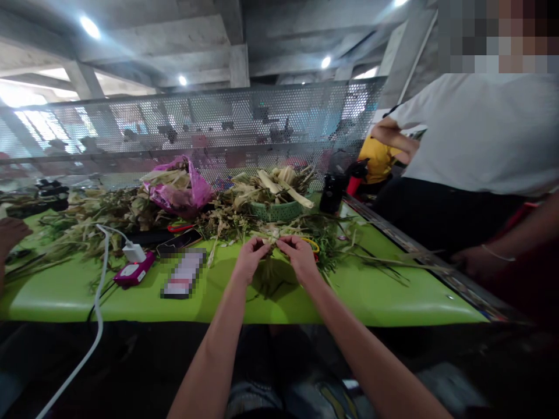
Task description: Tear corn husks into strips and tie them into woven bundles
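My left hand (pixel 250 257) and my right hand (pixel 299 256) are close together over the front middle of the green table (pixel 384 302). Both are closed in a pinch on a bundle of dried leaves (pixel 269 274), which hangs down between them with pale strips at its top. Just beyond my hands stands a green basket (pixel 279 212) heaped with pale dried husks (pixel 283 181). Green sprigs and yellow scissor-like handles (pixel 312 244) lie beside my right hand. Fine detail at my fingertips is too small to make out.
A phone (pixel 184 272), a purple power strip (pixel 134 270) with a white cable, and a pink bag (pixel 179 189) of dried plants are on the left. A black device (pixel 332 193) stands behind right. One person (pixel 471 134) stands at right; another's hand (pixel 13 233) shows left.
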`<state>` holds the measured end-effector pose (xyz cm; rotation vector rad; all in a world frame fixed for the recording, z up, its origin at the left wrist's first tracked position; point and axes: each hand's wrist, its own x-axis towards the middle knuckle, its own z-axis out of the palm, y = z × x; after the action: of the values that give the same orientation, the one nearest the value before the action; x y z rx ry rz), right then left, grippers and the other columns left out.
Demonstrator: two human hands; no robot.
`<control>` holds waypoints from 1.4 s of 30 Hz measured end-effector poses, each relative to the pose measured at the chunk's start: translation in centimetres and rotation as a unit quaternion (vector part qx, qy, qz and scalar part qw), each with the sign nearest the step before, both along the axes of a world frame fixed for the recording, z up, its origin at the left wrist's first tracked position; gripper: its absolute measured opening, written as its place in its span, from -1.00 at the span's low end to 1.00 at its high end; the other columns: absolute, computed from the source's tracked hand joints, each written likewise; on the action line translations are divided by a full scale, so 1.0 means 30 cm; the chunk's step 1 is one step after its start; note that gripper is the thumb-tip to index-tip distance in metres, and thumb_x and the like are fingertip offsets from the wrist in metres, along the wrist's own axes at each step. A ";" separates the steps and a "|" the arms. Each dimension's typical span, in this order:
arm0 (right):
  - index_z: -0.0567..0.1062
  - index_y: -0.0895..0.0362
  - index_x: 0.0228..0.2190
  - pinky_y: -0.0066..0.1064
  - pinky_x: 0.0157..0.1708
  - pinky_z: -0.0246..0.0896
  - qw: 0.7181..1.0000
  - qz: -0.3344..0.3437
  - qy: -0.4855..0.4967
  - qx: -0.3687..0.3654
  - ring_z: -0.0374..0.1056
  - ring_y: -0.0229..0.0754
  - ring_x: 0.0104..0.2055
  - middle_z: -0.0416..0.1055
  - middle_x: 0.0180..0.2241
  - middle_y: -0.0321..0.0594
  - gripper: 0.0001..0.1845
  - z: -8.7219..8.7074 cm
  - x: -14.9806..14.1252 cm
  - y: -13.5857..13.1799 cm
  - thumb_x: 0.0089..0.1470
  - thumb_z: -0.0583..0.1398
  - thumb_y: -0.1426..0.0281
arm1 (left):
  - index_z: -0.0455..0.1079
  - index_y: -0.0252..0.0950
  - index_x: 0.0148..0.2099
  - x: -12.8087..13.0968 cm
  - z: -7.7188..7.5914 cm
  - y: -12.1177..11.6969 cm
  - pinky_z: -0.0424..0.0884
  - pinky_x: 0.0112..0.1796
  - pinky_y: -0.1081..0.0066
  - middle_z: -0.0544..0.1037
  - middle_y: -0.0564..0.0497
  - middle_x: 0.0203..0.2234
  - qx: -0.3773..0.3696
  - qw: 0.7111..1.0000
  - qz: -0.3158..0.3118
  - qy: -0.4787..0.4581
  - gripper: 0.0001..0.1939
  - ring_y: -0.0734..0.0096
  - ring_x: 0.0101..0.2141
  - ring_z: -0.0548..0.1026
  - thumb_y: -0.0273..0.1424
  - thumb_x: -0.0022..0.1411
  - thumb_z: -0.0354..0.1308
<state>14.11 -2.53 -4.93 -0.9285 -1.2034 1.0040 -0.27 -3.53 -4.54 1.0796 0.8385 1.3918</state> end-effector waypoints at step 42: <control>0.54 0.14 -0.43 -0.33 -0.35 0.19 0.990 0.019 -0.134 0.036 0.31 -0.11 -0.40 0.47 -0.48 -0.24 -0.69 0.010 -0.001 -0.011 -0.15 0.31 0.16 | 0.38 -0.29 -0.42 0.018 0.009 -0.003 0.30 -0.33 0.47 0.41 0.09 -0.53 0.093 0.991 0.082 0.048 -0.93 0.50 -0.45 0.36 -0.42 0.00 0.21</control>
<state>14.08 -2.88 -4.64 -1.0084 -1.4782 0.8780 0.27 -3.62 -4.28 1.2514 0.8960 1.5910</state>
